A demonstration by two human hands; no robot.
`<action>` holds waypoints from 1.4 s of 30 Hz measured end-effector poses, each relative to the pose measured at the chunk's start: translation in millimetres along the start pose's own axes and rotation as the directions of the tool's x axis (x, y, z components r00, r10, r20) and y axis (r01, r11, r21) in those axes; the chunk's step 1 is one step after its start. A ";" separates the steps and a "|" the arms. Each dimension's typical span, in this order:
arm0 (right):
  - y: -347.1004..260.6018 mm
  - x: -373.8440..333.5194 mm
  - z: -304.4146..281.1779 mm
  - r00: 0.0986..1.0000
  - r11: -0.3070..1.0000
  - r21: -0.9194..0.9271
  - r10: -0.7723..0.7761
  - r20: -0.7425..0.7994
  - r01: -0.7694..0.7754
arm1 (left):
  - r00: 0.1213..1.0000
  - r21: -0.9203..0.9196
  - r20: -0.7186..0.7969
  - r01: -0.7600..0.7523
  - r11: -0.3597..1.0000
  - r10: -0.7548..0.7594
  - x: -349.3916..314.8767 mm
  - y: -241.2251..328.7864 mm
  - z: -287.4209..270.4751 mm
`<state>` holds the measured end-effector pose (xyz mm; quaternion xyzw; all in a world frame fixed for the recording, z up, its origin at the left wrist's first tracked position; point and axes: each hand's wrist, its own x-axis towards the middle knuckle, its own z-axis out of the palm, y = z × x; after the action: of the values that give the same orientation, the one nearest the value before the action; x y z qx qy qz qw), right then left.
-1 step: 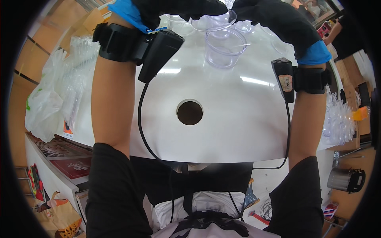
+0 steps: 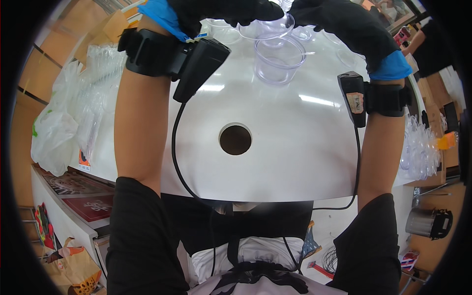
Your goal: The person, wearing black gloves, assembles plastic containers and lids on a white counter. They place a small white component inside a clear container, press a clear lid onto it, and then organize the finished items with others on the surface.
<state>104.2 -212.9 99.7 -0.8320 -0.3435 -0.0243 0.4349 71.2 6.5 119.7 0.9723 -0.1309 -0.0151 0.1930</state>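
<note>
The person's left grip (image 2: 228,10), a hand in a black glove over a blue cuff (image 2: 160,17), is closed on the edge of a clear, round, shallow plastic piece (image 2: 265,30), which hangs tilted between both hands. The right grip (image 2: 329,18), gloved in black the same way, has its fingertips at that piece's right edge; I cannot tell whether they are pinching it. Just below the two grips, nearer the person, a clear, round plastic tub (image 2: 275,74) stands upright on the glossy white tabletop (image 2: 290,167), its upper rim partly overlapped from view by the piece. More clear plastic containers (image 2: 224,33) sit under and beside the grips, partly hidden by the gloves. Farther toward the person is a round dark hole (image 2: 235,140) in the tabletop. Behind each grip, a black boxy device (image 2: 202,69) is strapped to the forearm, trailing a black cable. Well left of the left grip lies a crumpled white plastic bag (image 2: 56,132); well below and right of the right grip, clear plastic cups (image 2: 418,152) are heaped together.
</note>
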 end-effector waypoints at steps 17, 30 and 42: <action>11.1 8.1 -7.0 0.828 0.872 -0.139 0.490 0.272 -0.470 | 0.924 0.270 0.022 -0.372 0.888 0.381 30.5 -11.9 37.8; 53.6 28.8 -10.3 0.771 0.943 -0.132 0.327 0.547 -0.306 | 0.969 0.304 0.083 -0.249 0.920 0.234 47.7 -14.3 63.8; 57.7 16.4 -2.1 0.857 0.907 0.053 0.374 0.353 -0.418 | 0.968 0.153 0.041 -0.250 0.956 0.246 41.2 -18.7 58.1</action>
<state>151.5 -227.6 65.8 -0.8470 -0.2344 0.2297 0.4182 111.0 -9.2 59.7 0.9602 -0.2547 0.0094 0.1146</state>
